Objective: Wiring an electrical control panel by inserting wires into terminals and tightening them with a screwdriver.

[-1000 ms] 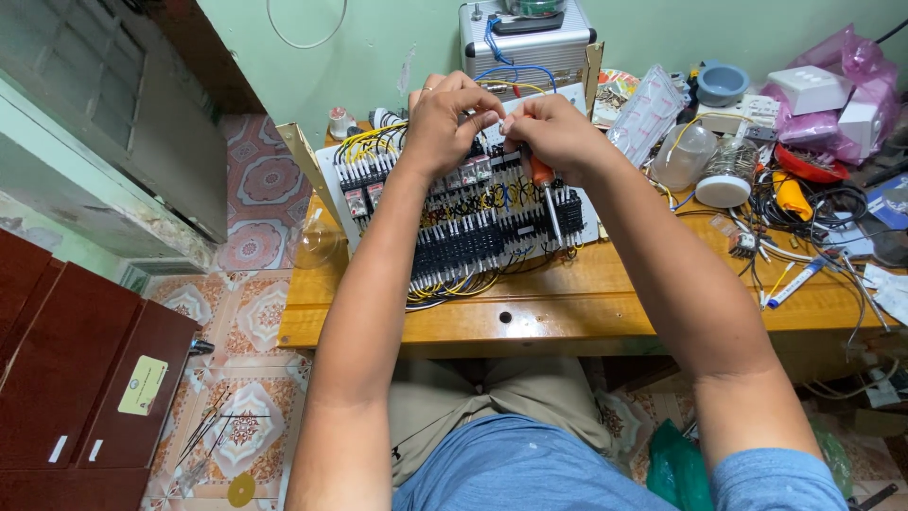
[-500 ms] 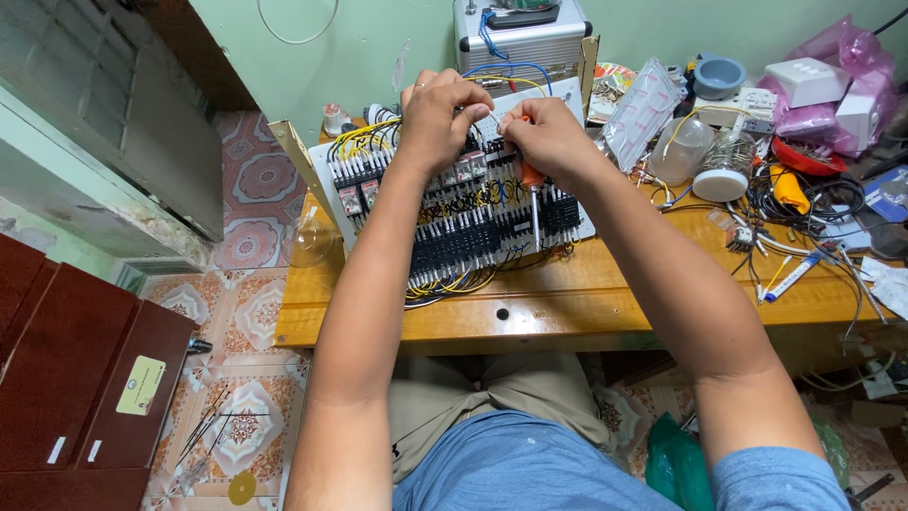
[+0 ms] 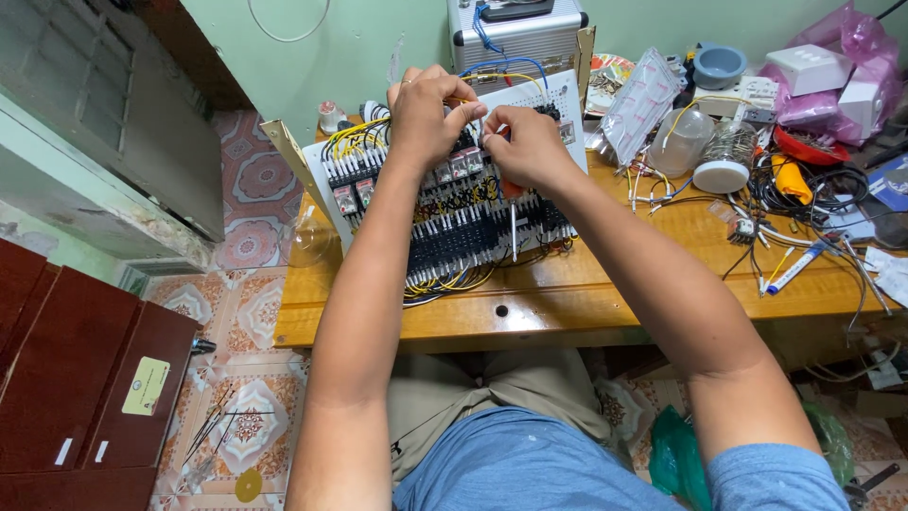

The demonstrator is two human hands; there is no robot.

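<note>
Here we cannot tell what our left hand (image 3: 430,114) and right hand (image 3: 525,142) pinch, fingers curled together over the white wired panel of black terminal blocks (image 3: 454,213). A screwdriver (image 3: 512,222) hangs under our right hand. The panel leans on a cluttered wooden desk (image 3: 605,293) above patterned floor tiles (image 3: 241,397).

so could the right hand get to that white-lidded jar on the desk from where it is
Probably yes. The jar stands just right of the right hand, with only loose wires between. But the hand holds a screwdriver.

Pale green wall (image 3: 378,38), patterned floor tiles (image 3: 241,284) in red and cream, wooden table (image 3: 662,284) with a glossy yellow top, dark red cabinet (image 3: 66,378) at left, grey louvred shutter (image 3: 104,123), even daylight
</note>
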